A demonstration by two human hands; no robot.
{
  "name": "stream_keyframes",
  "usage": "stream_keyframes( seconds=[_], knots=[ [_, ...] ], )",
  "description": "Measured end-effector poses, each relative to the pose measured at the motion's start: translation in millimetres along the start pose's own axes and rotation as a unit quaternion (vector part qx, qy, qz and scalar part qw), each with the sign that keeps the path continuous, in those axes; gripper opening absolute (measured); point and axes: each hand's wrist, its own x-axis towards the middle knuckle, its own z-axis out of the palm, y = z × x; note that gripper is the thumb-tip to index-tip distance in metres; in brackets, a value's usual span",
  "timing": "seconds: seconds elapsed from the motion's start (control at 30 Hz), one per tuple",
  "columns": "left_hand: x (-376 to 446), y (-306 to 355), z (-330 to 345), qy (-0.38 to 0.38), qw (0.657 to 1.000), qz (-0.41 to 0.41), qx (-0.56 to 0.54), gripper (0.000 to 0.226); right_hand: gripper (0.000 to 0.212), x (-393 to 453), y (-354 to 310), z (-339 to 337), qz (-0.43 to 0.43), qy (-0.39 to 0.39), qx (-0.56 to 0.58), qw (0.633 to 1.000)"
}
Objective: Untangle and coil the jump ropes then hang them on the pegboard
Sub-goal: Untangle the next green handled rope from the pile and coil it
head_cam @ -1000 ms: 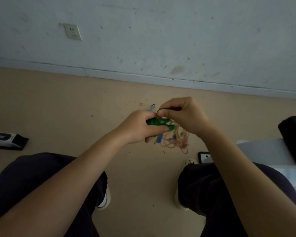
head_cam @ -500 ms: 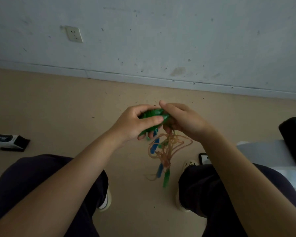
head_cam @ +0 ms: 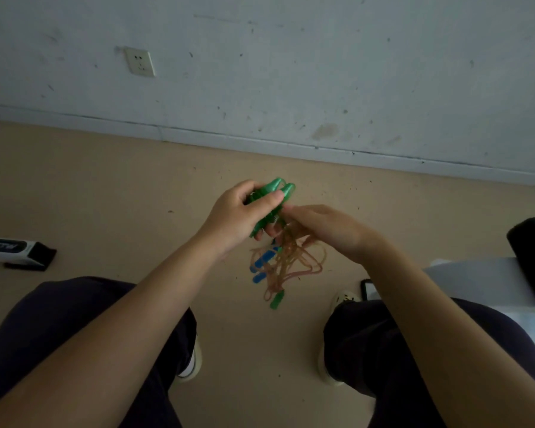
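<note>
Left hand (head_cam: 241,216) has its grip clamped round two glossy green handles (head_cam: 272,199), held side by side, tapered tips pointing to 1 o'clock. At its 4 o'clock, a tangle of thin tan-orange jump ropes (head_cam: 291,261) hangs in loose knotted loops above the floor (head_cam: 105,196). Two blue handles (head_cam: 261,264) and one further green handle (head_cam: 277,300) dangle within the tangle. Right hand (head_cam: 328,230) meets the tangle's top; whether its fingers are together on the cord cannot be told.
</note>
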Motion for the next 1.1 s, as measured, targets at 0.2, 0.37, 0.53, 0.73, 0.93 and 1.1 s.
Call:
stream_keyframes(
  seconds=[0.2,0.37,0.53,0.73,0.93,1.1],
  knots=[
    [4.1,-3.6,-7.3,0.02,0.999,0.026,-0.019,0.023,0.02,-1.3,-2.6,-3.4,-0.007,0.014,-0.15,0.989],
    [8.7,0.2,-20.9,0.057,0.997,0.041,-0.018,0.018,0.021,-5.0,0.9,-7.2,0.005,-0.012,-0.202,0.979],
    [7.5,-2.5,-16.9,0.028,0.998,0.046,0.019,0.023,0.023,-7.8,-1.3,-4.1,-0.019,0.007,-0.158,0.987],
    [5.7,6.2,-11.3,-0.038,0.981,-0.009,-0.191,0.024,0.014,-7.6,-0.2,0.1,-0.02,0.041,-0.029,0.999],
    [6.6,8.3,-18.0,-0.006,0.99,0.024,-0.142,0.014,0.026,-2.7,1.3,4.1,-0.025,0.024,-0.006,0.999],
    [6.9,6.4,-22.8,-0.009,0.994,0.044,-0.1,0.015,0.02,0.9,4.5,-1.1,-0.027,0.075,-0.075,0.994]
  ],
)
